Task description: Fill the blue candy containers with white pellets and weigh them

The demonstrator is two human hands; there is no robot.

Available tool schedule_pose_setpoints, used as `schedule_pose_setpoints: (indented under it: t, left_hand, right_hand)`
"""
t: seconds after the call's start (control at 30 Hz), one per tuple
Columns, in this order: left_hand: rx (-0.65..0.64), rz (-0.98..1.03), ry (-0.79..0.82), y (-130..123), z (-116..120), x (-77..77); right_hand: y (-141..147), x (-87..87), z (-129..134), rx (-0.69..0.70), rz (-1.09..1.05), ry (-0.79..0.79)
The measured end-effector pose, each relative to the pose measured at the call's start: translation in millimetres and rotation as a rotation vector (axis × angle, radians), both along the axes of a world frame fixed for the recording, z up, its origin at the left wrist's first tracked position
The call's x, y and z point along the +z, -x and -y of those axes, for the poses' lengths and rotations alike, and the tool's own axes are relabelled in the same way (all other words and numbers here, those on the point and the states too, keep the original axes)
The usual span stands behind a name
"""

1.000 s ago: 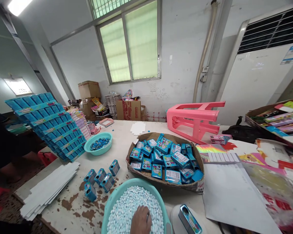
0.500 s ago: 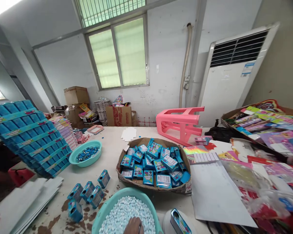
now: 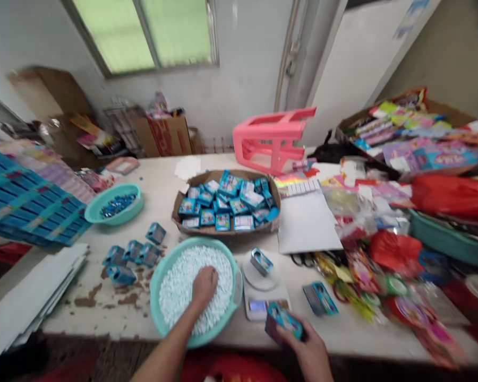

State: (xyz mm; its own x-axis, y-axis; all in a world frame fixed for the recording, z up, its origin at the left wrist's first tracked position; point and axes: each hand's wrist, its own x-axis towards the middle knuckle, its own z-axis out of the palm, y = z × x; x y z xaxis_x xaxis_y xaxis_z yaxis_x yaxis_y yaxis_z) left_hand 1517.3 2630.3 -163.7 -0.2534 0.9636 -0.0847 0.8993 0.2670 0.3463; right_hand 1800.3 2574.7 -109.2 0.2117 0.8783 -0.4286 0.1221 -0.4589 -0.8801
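Note:
My left hand [image 3: 204, 286] is down in a turquoise basin [image 3: 156, 289] of small white and pale-blue candies [image 3: 175, 284]; its fingers curl into the candies and their tips are hidden. My right hand [image 3: 305, 345] grips a small blue candy tin [image 3: 283, 321], tilted, near the table's front edge. Just beyond it, another blue tin [image 3: 262, 262] lies on the round pan of a white digital scale [image 3: 258, 297]. One more blue tin [image 3: 319, 298] rests on the table right of the scale.
A cardboard tray [image 3: 175, 220] behind the basin is heaped with blue tins. Several tins [image 3: 133, 252] stand at left, near a smaller turquoise basin [image 3: 91, 212] of shiny blue pieces. White card sheets [image 3: 35, 297], a pink stool [image 3: 271, 140] and piled packaging [image 3: 382, 254] surround the work area.
The view has tilted down, bringing the scale and my right hand with its tin into sight. My left hand is still in the candies, with more of its forearm showing.

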Motion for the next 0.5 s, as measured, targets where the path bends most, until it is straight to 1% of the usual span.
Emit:
schedule_pose_setpoints:
  t: [0.07, 0.13, 0.2, 0.27, 0.37, 0.5]
  left_hand:
    - [-0.002, 0.024, 0.04, 1.6, -4.8, -5.3]
    - [-0.013, 0.041, 0.075, 3.7, -7.9, -11.9]
    - [-0.04, 0.052, 0.101, 6.0, -9.4, -14.7]
    - [-0.079, 0.062, 0.125, 8.8, -11.1, -12.8]
    - [-0.131, 0.074, 0.17, 13.4, -15.7, -5.3]
    - [-0.153, 0.068, 0.205, 17.5, -19.4, 6.2]
  right_hand:
    - [-5.6, -7.9, 2.8, 0.026, -0.098, 0.005]
    - [-10.2, -11.5, 4.9, -0.01, -0.122, 0.0]
    - [-13.9, -12.0, 6.8, -0.047, -0.112, 0.001]
    - [-17.7, -12.2, 9.1, -0.075, -0.112, -0.002]
    - [-24.1, -15.3, 12.9, -0.109, -0.13, -0.006]
    - [-30.3, -20.3, 15.8, -0.119, -0.139, 0.006]
